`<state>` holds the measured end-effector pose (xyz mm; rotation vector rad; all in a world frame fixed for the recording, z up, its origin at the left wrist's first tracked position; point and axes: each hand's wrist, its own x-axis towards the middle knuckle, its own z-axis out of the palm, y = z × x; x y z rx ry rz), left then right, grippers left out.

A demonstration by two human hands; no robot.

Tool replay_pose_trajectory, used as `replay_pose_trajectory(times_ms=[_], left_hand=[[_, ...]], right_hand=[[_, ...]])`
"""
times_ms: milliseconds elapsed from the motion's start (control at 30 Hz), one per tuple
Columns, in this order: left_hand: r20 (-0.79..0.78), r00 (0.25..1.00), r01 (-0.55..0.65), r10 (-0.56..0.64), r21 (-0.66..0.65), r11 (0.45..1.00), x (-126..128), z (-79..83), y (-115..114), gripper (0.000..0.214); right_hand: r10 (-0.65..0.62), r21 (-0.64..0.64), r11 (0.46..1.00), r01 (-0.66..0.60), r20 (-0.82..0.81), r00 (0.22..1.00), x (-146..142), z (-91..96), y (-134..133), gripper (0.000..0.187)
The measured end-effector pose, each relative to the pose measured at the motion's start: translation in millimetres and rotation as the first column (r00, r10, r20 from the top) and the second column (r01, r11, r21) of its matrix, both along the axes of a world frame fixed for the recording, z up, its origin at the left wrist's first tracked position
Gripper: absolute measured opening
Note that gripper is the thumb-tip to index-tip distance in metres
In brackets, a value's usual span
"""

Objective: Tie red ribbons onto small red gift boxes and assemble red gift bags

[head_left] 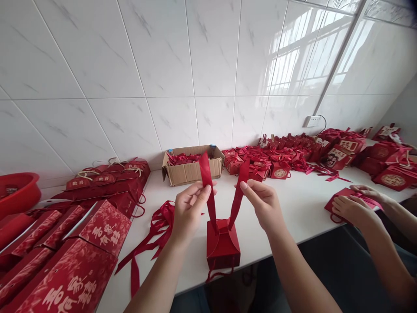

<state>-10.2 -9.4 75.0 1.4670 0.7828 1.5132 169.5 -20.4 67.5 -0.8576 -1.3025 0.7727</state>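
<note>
On the near side of the cardboard carton (192, 172), the small red box (224, 252) stands near the front edge of the white table (302, 195), red ribbon (211, 208) rising from its top. The left hand (190, 206) pinches one ribbon end, the right hand (263, 204) the other. This looks like evening the ends; the next move probably calls for balanced tension without lifting the box.
</note>
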Motion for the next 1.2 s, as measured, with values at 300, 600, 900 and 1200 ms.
replay_pose_trajectory(times_ms=[300,600,900,1200], left_hand=[[-0.046,0.996,0.073,-0.074,-0.012,0.997,1.1,-4.2,-3.6,0.019],[-0.229,0.958,0.18,-0.171,0.02,0.983,0.0,6.0,-5.5,0.023],[-0.414,0.892,0.211,-0.18,0.03,0.977,4.6,8.4,-0.7,0.018],[-0.102,0.844,0.453,-0.526,-0.39,0.802,-6.5,4.3,8.3,0.027]], right_hand=[[-0.079,0.085,0.993,0.076,0.028,0.996,1.3,4.7,-3.0,0.026],[0.135,-0.045,0.989,-0.138,-0.054,0.989,-3.6,10.0,5.6,0.019],[0.36,0.082,0.92,-0.383,0.209,0.909,-2.6,8.6,2.5,0.016],[0.051,0.388,0.806,-0.447,0.706,0.706,23.4,2.1,10.6,0.033]])
